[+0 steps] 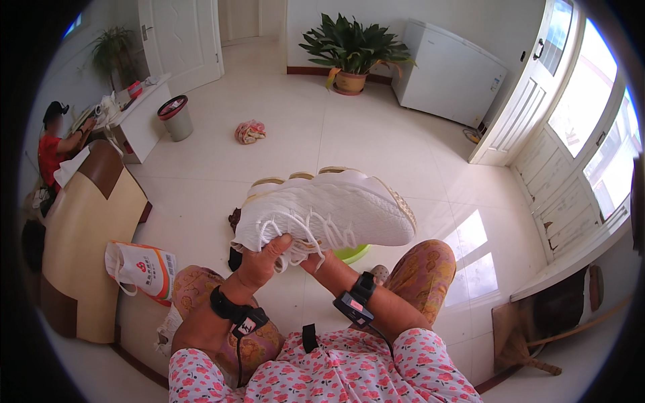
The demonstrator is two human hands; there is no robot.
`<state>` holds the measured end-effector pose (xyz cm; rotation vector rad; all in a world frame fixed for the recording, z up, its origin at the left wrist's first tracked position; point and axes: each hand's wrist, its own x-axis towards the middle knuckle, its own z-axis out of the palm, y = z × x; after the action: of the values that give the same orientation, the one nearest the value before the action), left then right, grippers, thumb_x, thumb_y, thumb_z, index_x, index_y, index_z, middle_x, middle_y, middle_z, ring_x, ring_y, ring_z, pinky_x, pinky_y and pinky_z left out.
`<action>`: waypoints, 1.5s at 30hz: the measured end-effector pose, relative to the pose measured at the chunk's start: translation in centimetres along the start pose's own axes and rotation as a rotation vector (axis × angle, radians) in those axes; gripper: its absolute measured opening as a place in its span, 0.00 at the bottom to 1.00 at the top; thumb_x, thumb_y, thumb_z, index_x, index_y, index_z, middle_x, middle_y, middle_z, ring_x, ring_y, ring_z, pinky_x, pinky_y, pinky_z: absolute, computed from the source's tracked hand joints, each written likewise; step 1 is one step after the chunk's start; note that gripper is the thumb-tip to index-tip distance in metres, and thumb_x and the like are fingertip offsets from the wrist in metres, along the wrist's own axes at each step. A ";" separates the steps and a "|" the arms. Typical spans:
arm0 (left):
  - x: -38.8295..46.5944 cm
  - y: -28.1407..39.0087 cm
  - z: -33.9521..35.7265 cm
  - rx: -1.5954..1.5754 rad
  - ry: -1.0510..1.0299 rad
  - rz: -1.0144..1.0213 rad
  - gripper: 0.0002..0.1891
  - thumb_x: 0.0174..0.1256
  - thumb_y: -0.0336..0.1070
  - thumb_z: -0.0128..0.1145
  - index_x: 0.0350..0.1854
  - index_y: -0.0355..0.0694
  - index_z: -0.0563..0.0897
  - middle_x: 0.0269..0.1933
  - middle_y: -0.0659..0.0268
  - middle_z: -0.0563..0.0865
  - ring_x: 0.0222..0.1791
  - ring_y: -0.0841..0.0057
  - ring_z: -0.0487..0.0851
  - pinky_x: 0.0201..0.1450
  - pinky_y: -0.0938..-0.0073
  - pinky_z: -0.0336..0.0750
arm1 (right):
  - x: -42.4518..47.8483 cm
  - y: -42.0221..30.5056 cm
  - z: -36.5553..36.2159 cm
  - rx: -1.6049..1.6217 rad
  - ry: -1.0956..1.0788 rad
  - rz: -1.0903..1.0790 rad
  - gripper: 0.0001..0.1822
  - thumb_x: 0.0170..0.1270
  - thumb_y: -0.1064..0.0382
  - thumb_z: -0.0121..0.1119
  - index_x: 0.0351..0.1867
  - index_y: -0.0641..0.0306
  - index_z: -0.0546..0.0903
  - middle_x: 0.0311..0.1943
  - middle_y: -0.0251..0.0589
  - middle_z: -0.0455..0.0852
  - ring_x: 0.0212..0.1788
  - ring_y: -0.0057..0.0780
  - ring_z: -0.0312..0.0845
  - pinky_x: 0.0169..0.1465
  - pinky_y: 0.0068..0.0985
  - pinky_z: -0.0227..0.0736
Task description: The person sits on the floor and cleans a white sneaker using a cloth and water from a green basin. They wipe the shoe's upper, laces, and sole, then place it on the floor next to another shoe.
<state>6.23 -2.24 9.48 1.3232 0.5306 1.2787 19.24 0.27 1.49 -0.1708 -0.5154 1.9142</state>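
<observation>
A white lace-up sneaker (327, 206) is held up in front of me, its toe to the right and its gold-edged sole facing away. My left hand (264, 259) grips it near the ankle opening, thumb on the upper beside loose white laces (307, 237). Behind the laces passes my right hand (315, 259); its fingers are hidden, so their grip cannot be seen. Below the shoe, part of a light-green basin (352, 253) shows on the floor. By my left leg lies another white shoe (169, 330), partly covered.
A printed carrier bag (143, 269) stands left, beside a tan-and-brown furniture piece (83, 237). A person in red (50, 151) works at a desk (143, 121). Beyond are a crumpled plastic bag (250, 132), waste bin (176, 118), potted plant (350, 80) and chest freezer (448, 73).
</observation>
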 end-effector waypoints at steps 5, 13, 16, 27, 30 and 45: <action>0.7 -0.1 0.2 0.074 0.006 0.072 0.16 0.63 0.35 0.55 0.50 0.34 0.74 0.45 0.65 0.80 0.45 0.77 0.77 0.50 0.75 0.70 | -0.1 -1.7 -0.9 -0.012 0.052 -0.007 0.27 0.64 0.48 0.49 0.59 0.61 0.67 0.57 0.43 0.72 0.58 0.37 0.69 0.61 0.35 0.65; 1.4 -0.7 -0.1 0.098 0.027 0.019 0.15 0.63 0.34 0.53 0.50 0.34 0.74 0.45 0.65 0.80 0.45 0.77 0.77 0.50 0.75 0.70 | -1.3 -5.7 0.0 -0.213 0.092 -0.071 0.26 0.67 0.48 0.46 0.59 0.62 0.67 0.55 0.45 0.74 0.54 0.37 0.72 0.58 0.35 0.70; 1.5 -0.6 0.0 -0.047 0.071 -0.046 0.14 0.63 0.33 0.53 0.50 0.34 0.74 0.45 0.65 0.80 0.45 0.78 0.77 0.50 0.76 0.71 | -2.2 -7.0 0.7 -0.222 0.103 -0.016 0.24 0.67 0.51 0.45 0.58 0.65 0.67 0.53 0.46 0.75 0.51 0.37 0.75 0.54 0.37 0.73; 2.0 -1.0 -0.2 0.132 0.037 0.074 0.14 0.63 0.33 0.52 0.49 0.34 0.75 0.44 0.65 0.80 0.43 0.77 0.77 0.49 0.75 0.71 | -5.3 -10.8 1.0 -0.343 0.273 -0.132 0.18 0.65 0.60 0.47 0.53 0.68 0.71 0.46 0.47 0.79 0.44 0.38 0.79 0.48 0.35 0.77; 2.2 -0.7 -0.7 0.220 0.059 0.086 0.13 0.63 0.33 0.52 0.48 0.34 0.75 0.43 0.65 0.80 0.42 0.77 0.77 0.48 0.75 0.71 | -6.2 -13.8 1.8 -0.458 0.420 -0.144 0.17 0.63 0.64 0.46 0.50 0.73 0.71 0.42 0.46 0.80 0.40 0.35 0.80 0.43 0.30 0.76; 3.7 -2.7 -3.7 -0.299 0.448 -0.283 0.13 0.58 0.30 0.56 0.44 0.30 0.76 0.41 0.58 0.81 0.40 0.67 0.82 0.45 0.67 0.78 | -18.6 -26.7 -2.4 -0.708 0.576 -0.989 0.17 0.60 0.66 0.41 0.51 0.66 0.66 0.44 0.48 0.76 0.43 0.35 0.77 0.46 0.34 0.76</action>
<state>5.16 3.15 7.39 0.6843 0.7732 1.3559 50.08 -7.68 8.56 -0.7438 -0.6835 0.6179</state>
